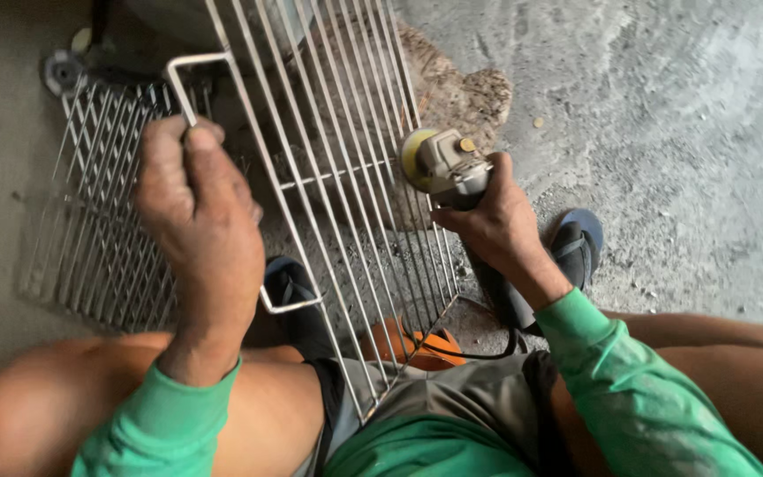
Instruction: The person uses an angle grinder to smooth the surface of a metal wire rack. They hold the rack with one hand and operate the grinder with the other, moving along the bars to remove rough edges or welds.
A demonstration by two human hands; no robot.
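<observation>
Wire rack (328, 168) top cut off, grinder (452, 168) handle hidden inside right hand (496, 221).

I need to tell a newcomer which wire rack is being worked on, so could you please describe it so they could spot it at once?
Start at the grey concrete floor, where a flat stack of wire racks lies at the left. The wire rack meant is the one raised above it, tilted across the person's lap. Unlike the stack, it is gripped at its handle loop by the left hand, while the right hand holds an angle grinder at its edge.
</observation>
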